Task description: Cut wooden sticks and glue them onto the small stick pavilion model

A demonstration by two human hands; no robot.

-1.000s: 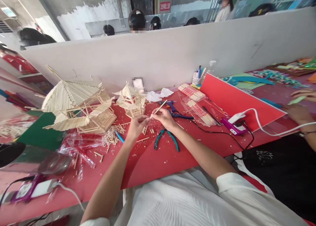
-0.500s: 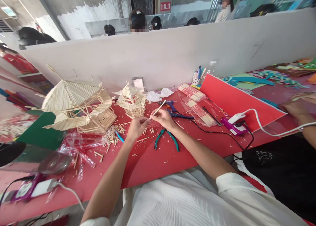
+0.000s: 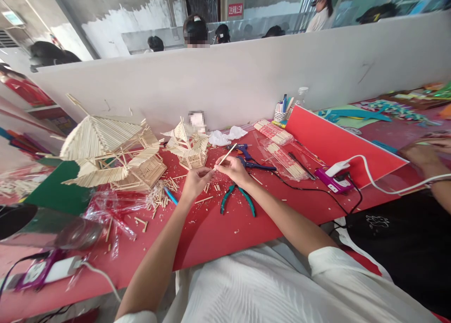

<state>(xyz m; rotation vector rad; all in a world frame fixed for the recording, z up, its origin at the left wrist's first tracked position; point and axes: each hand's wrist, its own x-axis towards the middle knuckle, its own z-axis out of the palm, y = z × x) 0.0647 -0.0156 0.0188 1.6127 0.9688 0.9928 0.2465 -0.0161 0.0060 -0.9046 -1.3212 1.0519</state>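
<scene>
Both hands meet over the red table around a thin wooden stick (image 3: 227,153), which points up and to the right. My left hand (image 3: 197,181) pinches its lower end between thumb and finger. My right hand (image 3: 234,170) closes on the stick a little higher, the fingertips almost touching the left ones. Just below lie green-handled pliers (image 3: 238,200), spread apart. Behind the hands stands a small stick-built pavilion (image 3: 188,146); a larger stick pavilion (image 3: 112,149) is at the left. Short cut stick pieces (image 3: 160,198) are scattered beside my left hand.
A blue glue gun (image 3: 255,163) and packs of sticks (image 3: 282,153) lie to the right, near a red board (image 3: 338,144) and a purple power strip (image 3: 334,181). Plastic wrapping (image 3: 109,205) and a clear bottle (image 3: 70,229) are at left. Another person's arm (image 3: 430,161) rests at right.
Hardly anything differs: both hands keep their place, with the stick held at nearly the same angle. In the background, a person's head has shifted slightly.
</scene>
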